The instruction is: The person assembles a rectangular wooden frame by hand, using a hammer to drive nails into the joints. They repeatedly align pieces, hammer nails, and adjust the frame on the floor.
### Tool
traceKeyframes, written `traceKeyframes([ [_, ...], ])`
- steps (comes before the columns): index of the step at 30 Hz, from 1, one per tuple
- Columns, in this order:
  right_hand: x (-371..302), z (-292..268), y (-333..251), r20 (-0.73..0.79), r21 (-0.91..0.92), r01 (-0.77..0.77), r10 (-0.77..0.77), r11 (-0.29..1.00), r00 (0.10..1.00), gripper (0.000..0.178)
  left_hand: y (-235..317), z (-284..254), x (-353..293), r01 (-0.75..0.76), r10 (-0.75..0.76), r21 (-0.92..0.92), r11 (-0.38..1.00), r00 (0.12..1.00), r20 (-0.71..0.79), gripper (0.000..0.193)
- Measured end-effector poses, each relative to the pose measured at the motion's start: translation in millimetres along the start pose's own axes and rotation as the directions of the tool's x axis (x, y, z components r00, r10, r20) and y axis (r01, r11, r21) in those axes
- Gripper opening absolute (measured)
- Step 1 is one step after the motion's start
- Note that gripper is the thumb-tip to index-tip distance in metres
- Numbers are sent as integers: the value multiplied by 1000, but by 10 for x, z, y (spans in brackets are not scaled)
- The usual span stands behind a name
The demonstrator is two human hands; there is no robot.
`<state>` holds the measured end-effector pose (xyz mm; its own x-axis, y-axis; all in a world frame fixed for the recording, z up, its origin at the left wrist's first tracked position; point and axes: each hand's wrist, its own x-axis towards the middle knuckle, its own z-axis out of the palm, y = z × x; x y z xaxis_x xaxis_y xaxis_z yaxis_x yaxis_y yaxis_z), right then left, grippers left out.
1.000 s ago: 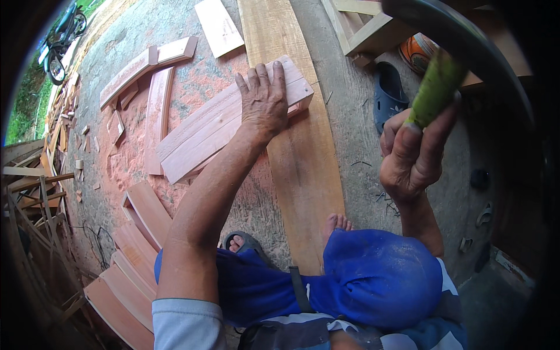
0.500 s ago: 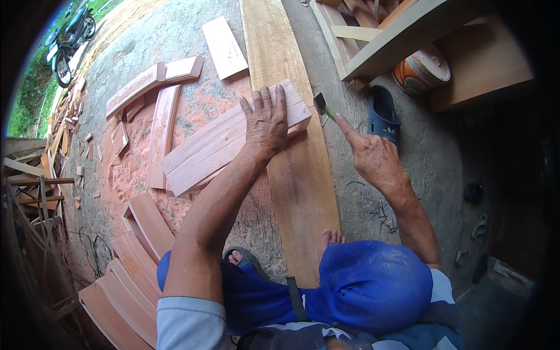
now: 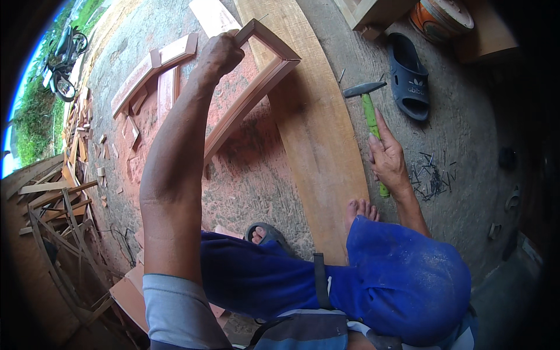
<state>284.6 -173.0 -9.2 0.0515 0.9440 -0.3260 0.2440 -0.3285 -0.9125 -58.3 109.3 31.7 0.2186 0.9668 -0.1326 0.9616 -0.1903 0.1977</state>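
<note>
My left hand (image 3: 220, 55) is closed around one end of a joined pinkish wooden frame (image 3: 251, 105), tilted over the plank and the floor. Two mitred pieces meet at its near right corner, and a thin nail seems to stick out by its top. My right hand (image 3: 388, 157) loosely grips the green handle of a hammer (image 3: 366, 114), its index finger along the handle. The dark metal head is low over the concrete, right of the plank. Beside that hand lies a pile of loose nails (image 3: 431, 178).
A long brown plank (image 3: 315, 134) runs away from my bare foot. A dark clog (image 3: 408, 76) and an orange-and-white bucket (image 3: 440, 20) are at the right. Another wooden frame (image 3: 151, 73) lies left on sawdust; scrap wood (image 3: 58, 198) is heaped far left.
My left hand has turned the wooden frame from flat-side-up to tilted, shifting up and left. My right hand has lowered the hammer toward the floor near the nails. The view has shifted.
</note>
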Motion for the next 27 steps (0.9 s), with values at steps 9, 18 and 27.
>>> traceKeyframes([
  [9, 94, 105, -98, 49, 77, -125, 122, 989, 991, 61, -233, 101, 94, -42, 46, 63, 997, 997, -57, 30],
  [18, 91, 163, 166, 60, 99, -105, 99, 990, 993, 64, -77, 71, -3, -27, 35, 97, 995, 996, -81, 29],
  [27, -4, 224, 458, -9, 126, -150, 152, 981, 988, 70, 26, -11, -821, -168, 168, -9, 986, 986, 20, 96],
])
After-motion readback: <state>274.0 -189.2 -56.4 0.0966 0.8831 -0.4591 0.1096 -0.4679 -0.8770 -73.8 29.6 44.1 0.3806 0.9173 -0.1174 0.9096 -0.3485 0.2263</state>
